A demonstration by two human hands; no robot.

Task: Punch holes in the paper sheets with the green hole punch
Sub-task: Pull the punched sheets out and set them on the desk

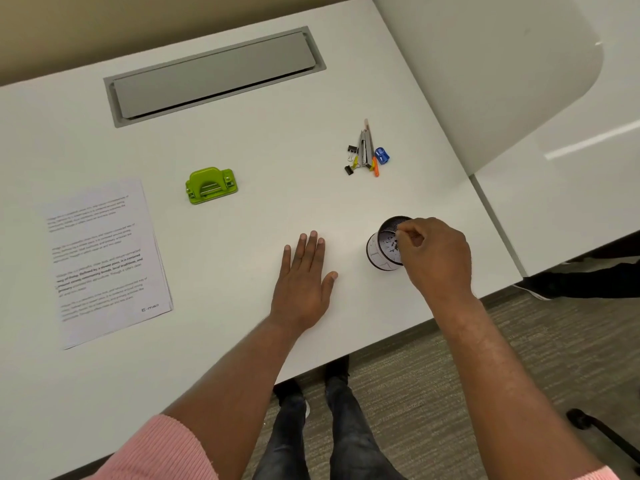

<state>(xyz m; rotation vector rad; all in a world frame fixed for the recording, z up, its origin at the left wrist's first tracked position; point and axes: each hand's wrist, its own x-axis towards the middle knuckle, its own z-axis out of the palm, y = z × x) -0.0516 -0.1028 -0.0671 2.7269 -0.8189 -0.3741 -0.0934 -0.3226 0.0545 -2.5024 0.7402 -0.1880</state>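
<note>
The green hole punch stands alone on the white desk, left of centre. A stack of printed paper sheets lies flat at the left, apart from the punch. My left hand rests palm down on the desk with fingers spread, holding nothing. My right hand has its fingertips pinched together over the rim of a small round mesh cup with small paper bits inside. Whether something tiny is pinched in those fingers cannot be made out.
A cluster of small stationery lies at the back right: binder clips, a metal tool, an orange pen, a blue sharpener. A grey cable hatch is set into the desk at the back. The desk edge runs just below my hands; someone's legs show underneath.
</note>
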